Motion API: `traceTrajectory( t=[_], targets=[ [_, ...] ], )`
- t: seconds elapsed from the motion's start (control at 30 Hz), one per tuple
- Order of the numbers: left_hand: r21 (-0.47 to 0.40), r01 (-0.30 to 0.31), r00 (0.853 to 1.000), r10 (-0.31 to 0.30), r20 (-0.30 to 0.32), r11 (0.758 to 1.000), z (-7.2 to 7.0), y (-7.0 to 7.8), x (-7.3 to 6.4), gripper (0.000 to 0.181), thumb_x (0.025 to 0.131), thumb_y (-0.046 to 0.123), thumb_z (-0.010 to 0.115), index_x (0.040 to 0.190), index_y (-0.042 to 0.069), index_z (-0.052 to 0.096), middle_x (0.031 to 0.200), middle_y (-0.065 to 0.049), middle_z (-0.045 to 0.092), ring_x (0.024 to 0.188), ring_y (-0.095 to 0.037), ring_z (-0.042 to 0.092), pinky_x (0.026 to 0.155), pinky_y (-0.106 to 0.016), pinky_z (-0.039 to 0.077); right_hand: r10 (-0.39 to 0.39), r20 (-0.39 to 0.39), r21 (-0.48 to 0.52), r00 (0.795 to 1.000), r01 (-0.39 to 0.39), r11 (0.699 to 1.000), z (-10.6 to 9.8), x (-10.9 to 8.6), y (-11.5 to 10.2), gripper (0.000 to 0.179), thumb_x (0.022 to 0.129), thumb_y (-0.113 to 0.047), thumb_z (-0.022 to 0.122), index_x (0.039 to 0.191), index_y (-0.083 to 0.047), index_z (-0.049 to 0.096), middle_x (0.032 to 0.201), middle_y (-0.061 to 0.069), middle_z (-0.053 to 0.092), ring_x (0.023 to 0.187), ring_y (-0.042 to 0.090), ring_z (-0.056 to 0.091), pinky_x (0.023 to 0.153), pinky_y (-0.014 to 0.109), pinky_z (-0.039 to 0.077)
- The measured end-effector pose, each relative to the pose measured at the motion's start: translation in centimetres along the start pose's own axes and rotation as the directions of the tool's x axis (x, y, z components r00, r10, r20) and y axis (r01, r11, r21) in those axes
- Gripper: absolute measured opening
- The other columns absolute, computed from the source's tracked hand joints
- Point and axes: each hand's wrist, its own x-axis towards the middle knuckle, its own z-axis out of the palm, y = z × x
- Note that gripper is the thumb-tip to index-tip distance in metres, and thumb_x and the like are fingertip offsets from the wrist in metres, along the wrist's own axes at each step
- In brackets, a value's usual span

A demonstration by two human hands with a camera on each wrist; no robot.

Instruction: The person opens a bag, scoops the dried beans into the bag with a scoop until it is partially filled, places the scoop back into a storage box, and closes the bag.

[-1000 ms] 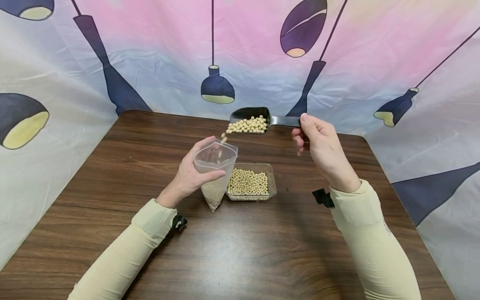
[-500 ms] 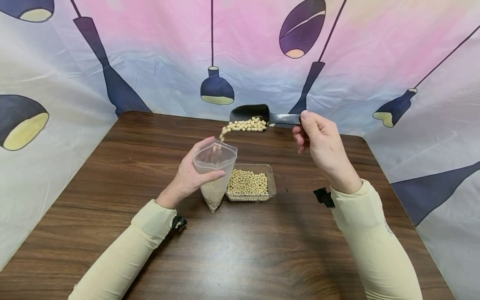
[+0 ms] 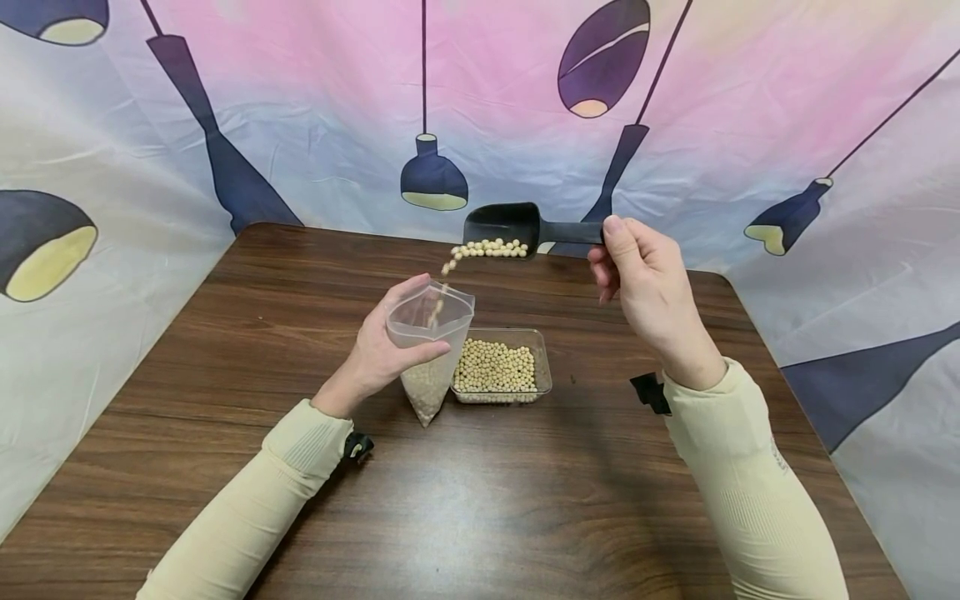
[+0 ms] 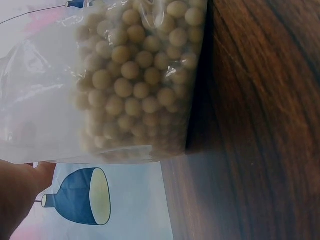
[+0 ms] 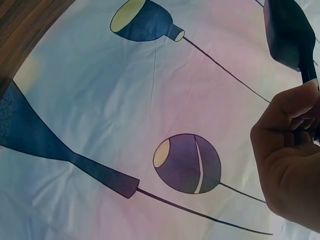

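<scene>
My left hand [image 3: 378,346] holds a clear plastic bag [image 3: 448,354] by its upper part, thumb in front and fingers behind, keeping the mouth wide. Soybeans [image 4: 135,85] fill the lower part of the bag, seen close in the left wrist view. My right hand [image 3: 648,283] grips the handle of a black scoop [image 3: 502,221] above and to the right of the bag. The scoop tips to the left, and a thin stream of soybeans falls from its lip into the bag's mouth. Some soybeans [image 3: 495,248] still lie in the scoop. The right wrist view shows the scoop's dark underside.
A clear plastic tub [image 3: 545,367] with a bed of soybeans stands on the dark wooden table [image 3: 480,500], just right of the bag. Behind the table hangs a cloth backdrop [image 3: 330,108] with painted lamps.
The scoop has tilted further and risen slightly with my right hand. Fewer soybeans lie in it as they run into the bag. My left hand and the bag have hardly moved.
</scene>
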Motion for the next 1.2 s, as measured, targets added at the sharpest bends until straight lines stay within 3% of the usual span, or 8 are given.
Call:
traceTrajectory(
  t=[0.3,0.47,0.6,0.7,0.8,0.9,1.03,1.2],
  targets=[
    [0.001,-0.013,1.0,0.013,0.003,1.0,-0.1,0.0,0.0,0.083,0.074,-0.005,0.08,0.146,0.014,0.042,0.133,-0.013,0.053,0.118,-0.026,0.053,0.091,-0.031,0.05,-0.061,0.007,-0.129,0.998,0.061,0.99,0.4,-0.5,-0.8,0.044,0.105,-0.03,0.043,0.081,0.005,0.056,0.064,0.014,0.052,0.054,0.021,0.049,0.051,0.026,0.048],
    [-0.019,-0.037,0.999,0.038,0.014,0.999,0.0,0.0,0.1,0.083,0.074,-0.006,0.079,0.146,0.011,0.04,0.133,-0.016,0.053,0.119,-0.026,0.054,0.089,-0.029,0.05,-0.136,0.031,-0.246,0.99,0.139,0.959,0.6,-0.8,-1.0,0.041,0.104,-0.03,0.044,0.078,-0.001,0.055,0.066,0.009,0.053,0.057,0.021,0.048,0.054,0.025,0.043],
    [-0.053,-0.063,0.997,0.065,0.029,0.997,0.0,-0.1,0.1,0.083,0.075,-0.006,0.079,0.146,0.01,0.04,0.131,-0.019,0.052,0.118,-0.028,0.054,0.089,-0.03,0.051,-0.26,0.074,-0.342,0.963,0.269,0.9,0.8,-1.2,-1.1,0.032,0.104,-0.023,0.047,0.078,-0.005,0.056,0.067,-0.001,0.053,0.056,0.014,0.044,0.055,0.024,0.037],
    [-0.058,-0.072,0.997,0.074,0.03,0.996,0.0,-0.1,0.1,0.083,0.074,-0.007,0.079,0.146,0.011,0.04,0.13,-0.018,0.052,0.118,-0.028,0.053,0.088,-0.031,0.051,-0.363,0.097,-0.427,0.927,0.368,0.826,0.9,-1.5,-1.2,0.027,0.103,-0.016,0.049,0.078,-0.006,0.055,0.067,-0.005,0.051,0.054,0.01,0.042,0.053,0.023,0.034],
    [-0.041,-0.074,0.997,0.075,0.021,0.996,0.0,-0.1,0.0,0.084,0.073,-0.009,0.079,0.146,0.009,0.041,0.128,-0.017,0.054,0.116,-0.03,0.054,0.088,-0.031,0.051,-0.423,0.064,-0.534,0.904,0.389,0.751,0.6,-1.8,-1.3,0.028,0.102,-0.016,0.049,0.076,-0.007,0.052,0.061,-0.004,0.044,0.049,0.01,0.037,0.049,0.024,0.029],
    [-0.037,-0.063,0.998,0.064,0.017,0.997,0.0,-0.1,-0.1,0.085,0.072,-0.011,0.079,0.146,0.008,0.04,0.126,-0.018,0.055,0.114,-0.032,0.054,0.088,-0.031,0.051,-0.369,0.017,-0.619,0.929,0.3,0.726,0.1,-2.4,-0.8,0.033,0.102,-0.02,0.047,0.071,-0.009,0.047,0.056,-0.001,0.036,0.046,0.014,0.033,0.046,0.028,0.026],
    [-0.052,-0.047,0.999,0.048,0.023,0.998,0.0,-0.2,-0.1,0.086,0.072,-0.008,0.08,0.146,0.006,0.039,0.124,-0.019,0.055,0.114,-0.031,0.055,0.089,-0.032,0.051,-0.14,0.054,-0.7,0.989,0.137,0.701,0.1,-3.1,1.2,0.039,0.103,-0.029,0.041,0.068,-0.013,0.041,0.054,0.0,0.034,0.044,0.018,0.033,0.045,0.033,0.028],
    [-0.073,-0.046,0.999,0.048,0.025,0.996,0.0,-0.2,-0.1,0.086,0.072,-0.002,0.082,0.146,0.006,0.038,0.122,-0.018,0.054,0.114,-0.029,0.056,0.091,-0.032,0.05,0.111,0.141,-0.766,0.984,0.037,0.642,1.3,-3.6,4.3,0.041,0.104,-0.034,0.036,0.069,-0.014,0.044,0.053,0.0,0.037,0.042,0.019,0.038,0.042,0.033,0.031]
  ],
)
